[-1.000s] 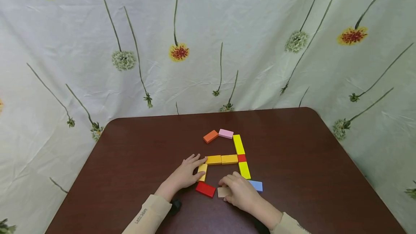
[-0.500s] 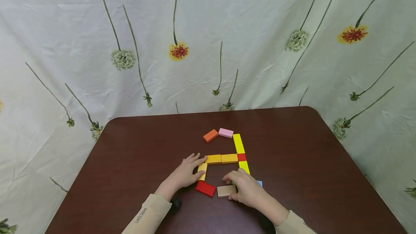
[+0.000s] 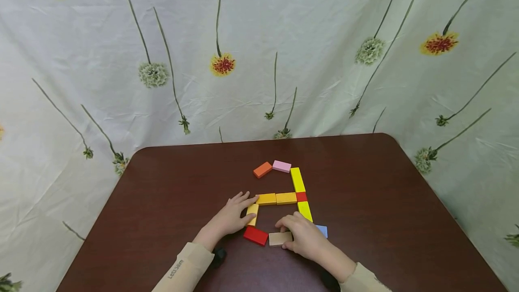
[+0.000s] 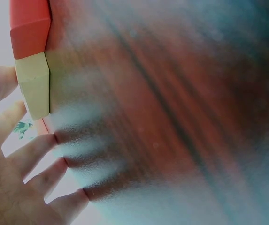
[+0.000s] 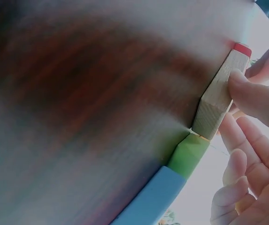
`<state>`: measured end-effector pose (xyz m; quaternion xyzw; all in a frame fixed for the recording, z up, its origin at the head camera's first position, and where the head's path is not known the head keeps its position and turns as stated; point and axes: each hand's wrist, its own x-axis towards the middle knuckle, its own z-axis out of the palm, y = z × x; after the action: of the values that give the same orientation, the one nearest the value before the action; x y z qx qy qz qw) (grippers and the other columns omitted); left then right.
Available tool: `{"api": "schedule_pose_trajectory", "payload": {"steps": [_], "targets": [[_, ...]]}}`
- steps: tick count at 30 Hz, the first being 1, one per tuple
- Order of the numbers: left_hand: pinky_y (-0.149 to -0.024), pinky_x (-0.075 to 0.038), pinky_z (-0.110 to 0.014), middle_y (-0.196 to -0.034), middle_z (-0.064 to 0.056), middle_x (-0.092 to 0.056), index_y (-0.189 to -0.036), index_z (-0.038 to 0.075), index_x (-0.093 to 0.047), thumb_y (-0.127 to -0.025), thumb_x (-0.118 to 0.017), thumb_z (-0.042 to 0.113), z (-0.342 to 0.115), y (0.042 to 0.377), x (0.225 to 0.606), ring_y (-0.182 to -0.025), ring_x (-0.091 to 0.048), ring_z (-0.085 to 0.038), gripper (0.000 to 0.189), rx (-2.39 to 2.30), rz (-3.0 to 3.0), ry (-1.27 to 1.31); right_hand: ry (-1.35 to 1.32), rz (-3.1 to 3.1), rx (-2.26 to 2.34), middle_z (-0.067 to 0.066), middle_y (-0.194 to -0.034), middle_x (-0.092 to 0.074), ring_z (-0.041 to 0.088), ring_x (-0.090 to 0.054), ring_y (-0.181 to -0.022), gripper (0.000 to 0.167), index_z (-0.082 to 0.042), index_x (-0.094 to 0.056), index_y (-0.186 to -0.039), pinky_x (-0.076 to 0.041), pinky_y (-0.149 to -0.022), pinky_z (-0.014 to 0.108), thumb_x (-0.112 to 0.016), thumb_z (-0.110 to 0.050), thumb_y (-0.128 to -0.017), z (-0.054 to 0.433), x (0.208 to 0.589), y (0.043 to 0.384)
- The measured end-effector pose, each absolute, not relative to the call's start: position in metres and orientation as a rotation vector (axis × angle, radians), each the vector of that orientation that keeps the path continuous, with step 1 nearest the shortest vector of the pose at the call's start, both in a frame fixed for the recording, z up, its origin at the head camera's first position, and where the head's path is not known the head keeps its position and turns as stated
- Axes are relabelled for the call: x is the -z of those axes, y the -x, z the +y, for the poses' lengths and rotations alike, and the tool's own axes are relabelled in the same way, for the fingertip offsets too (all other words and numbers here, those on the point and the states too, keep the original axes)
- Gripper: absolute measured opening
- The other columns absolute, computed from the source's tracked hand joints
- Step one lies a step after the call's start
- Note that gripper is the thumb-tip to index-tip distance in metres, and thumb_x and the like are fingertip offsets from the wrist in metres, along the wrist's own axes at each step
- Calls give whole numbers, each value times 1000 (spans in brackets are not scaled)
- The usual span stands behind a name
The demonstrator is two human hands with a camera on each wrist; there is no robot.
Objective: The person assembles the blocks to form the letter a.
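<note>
My right hand point(image 3: 305, 238) pinches a plain wooden block point(image 3: 279, 239) between thumb and fingers. The block lies flat on the table, its left end right at a red block point(image 3: 256, 235). In the right wrist view, a green block point(image 5: 189, 154) stands at its other end, followed by a blue block point(image 5: 148, 197); the hand hides the green one in the head view. My left hand point(image 3: 229, 216) rests with fingers spread, its thumb and index finger touching a pale yellow block point(image 3: 252, 214). The left wrist view shows that block meeting the red one.
Two orange-yellow blocks point(image 3: 276, 199) run right from the pale one to a small red block point(image 3: 302, 197). Bright yellow blocks point(image 3: 298, 180) continue above and below it. A pink block point(image 3: 281, 166) and an orange block point(image 3: 262, 170) lie farther back on the brown table point(image 3: 182, 179).
My right hand drew back to the right, uncovering the wooden block, then came left again. The wooden block has slid slightly left, up to the red block. My left hand has stayed put.
</note>
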<state>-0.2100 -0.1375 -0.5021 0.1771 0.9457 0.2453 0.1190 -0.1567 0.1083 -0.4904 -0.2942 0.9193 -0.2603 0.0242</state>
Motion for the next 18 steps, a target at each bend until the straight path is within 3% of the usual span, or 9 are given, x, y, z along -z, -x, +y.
{"api": "schedule_pose_trajectory", "payload": {"steps": [10,18], "targets": [[-116,-21,-65,-155,-19,-38,-147,19,-49,-95,-64,28,-138,210,503,-147,-27,-41,55,-700,2764,-509,913,2826,803,-6,-94,-65,6,-46,-83,39,-13,-68,-108,-47,-68,19,-87,-16,-73,109,490,156],[-116,-21,-65,-156,-19,-38,-147,18,-49,-95,-65,28,-138,211,503,-147,-27,-41,55,-716,2760,-535,685,2850,884,-3,-102,-68,15,-55,-95,36,-12,-69,-109,-54,-82,35,-83,-15,-77,125,474,165]]}}
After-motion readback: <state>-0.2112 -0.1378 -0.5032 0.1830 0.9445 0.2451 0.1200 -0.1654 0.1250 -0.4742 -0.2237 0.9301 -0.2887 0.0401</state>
